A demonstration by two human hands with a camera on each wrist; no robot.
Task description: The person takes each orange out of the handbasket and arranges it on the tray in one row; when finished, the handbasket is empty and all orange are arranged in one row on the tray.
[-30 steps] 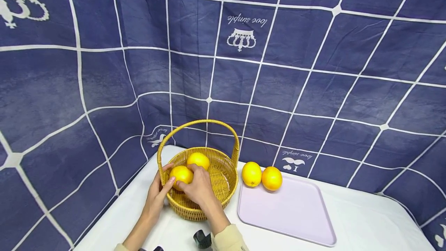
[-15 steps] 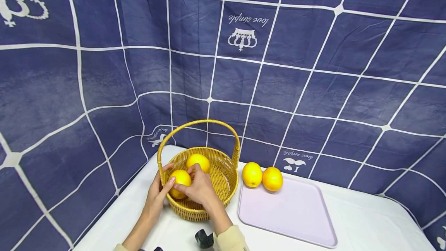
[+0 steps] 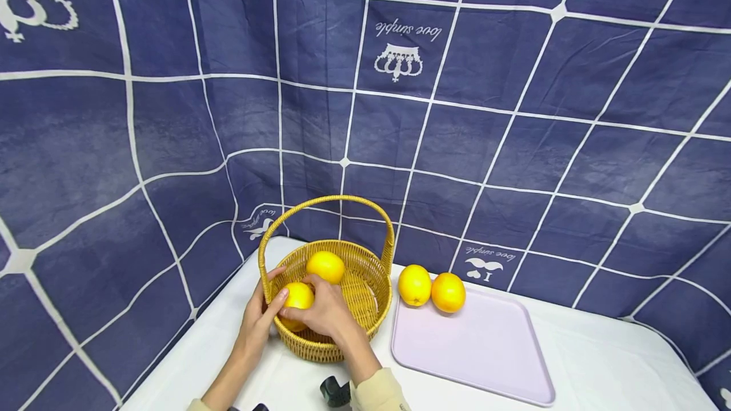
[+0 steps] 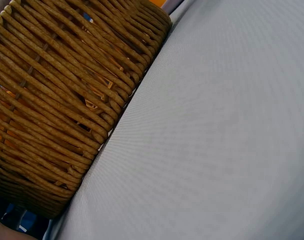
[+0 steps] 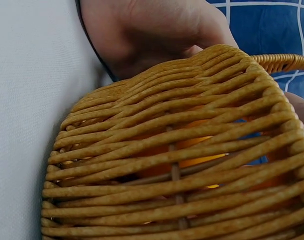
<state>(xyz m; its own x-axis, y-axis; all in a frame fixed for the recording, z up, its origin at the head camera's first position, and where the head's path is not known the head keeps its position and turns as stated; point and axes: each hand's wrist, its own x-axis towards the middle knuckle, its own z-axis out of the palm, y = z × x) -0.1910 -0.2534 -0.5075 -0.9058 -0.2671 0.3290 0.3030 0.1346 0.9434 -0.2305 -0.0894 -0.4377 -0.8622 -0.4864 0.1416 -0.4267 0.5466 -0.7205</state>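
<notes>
In the lower centre-left of the frame, the right hand (image 3: 325, 313) curls round the near orange (image 3: 299, 295) inside the wicker basket (image 3: 314, 352), whose left rim the left hand (image 3: 256, 322) grips; a firm brace and light fingers should prevent rolling.

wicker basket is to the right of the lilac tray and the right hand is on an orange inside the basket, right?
Wrong side: the head view shows the wicker basket to the left of the lilac tray. The right hand is indeed on an orange inside it.
</notes>
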